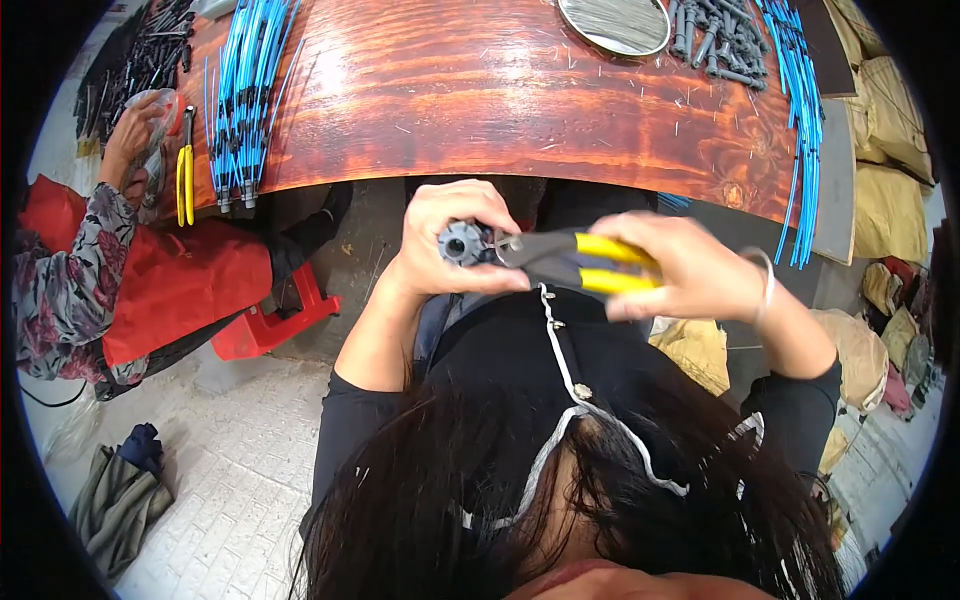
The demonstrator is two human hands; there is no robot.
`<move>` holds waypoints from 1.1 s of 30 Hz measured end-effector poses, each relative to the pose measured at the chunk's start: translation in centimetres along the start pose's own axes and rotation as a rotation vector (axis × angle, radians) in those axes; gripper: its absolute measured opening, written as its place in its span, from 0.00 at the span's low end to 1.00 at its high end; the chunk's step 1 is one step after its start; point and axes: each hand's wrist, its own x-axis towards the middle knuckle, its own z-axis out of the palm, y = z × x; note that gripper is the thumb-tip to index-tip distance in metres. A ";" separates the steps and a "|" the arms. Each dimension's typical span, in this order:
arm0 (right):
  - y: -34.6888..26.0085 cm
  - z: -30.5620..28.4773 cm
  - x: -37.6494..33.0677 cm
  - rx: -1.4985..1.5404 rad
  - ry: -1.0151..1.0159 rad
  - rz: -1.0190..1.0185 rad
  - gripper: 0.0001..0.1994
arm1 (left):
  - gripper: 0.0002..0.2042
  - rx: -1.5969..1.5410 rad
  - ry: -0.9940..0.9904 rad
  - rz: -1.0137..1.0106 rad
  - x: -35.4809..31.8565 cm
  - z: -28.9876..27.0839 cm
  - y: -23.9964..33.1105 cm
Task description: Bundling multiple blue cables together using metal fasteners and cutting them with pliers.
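My left hand (425, 250) is closed around a grey round plastic fitting (458, 246) with a ribbed rim and a hole in its middle, end facing up. In my right hand (700, 272) is a pair of pliers (545, 256) with dark jaws and yellow handles, slightly blurred. The handles are spread a little apart. The jaws reach left to the side of the fitting, where a thin metal piece shows at their tip. Whether the jaws are closed on it cannot be made out. Both hands are in front of my chest, just off the table's near edge.
On the red-brown wooden table (430, 110) lie blue rods (243, 110) at left, more blue rods (800, 130) at right, a round dish (615, 25) of thin wires and grey fittings (718, 40). Yellow-handled pliers (185, 175) lie near a co-worker's hand (130, 130). A red stool (270, 325) stands left.
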 end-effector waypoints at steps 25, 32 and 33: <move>-0.8 0.0 -1.5 -0.270 0.286 -0.099 0.24 | 0.19 -0.027 -0.022 0.023 1.1 0.3 -0.2; 2.9 1.0 -1.1 1.256 -0.396 0.513 0.21 | 0.31 -0.058 -0.096 0.021 1.3 0.6 -0.4; 3.1 1.5 -1.1 1.416 -0.421 0.578 0.22 | 0.28 -0.075 -0.126 0.059 1.6 0.6 -0.5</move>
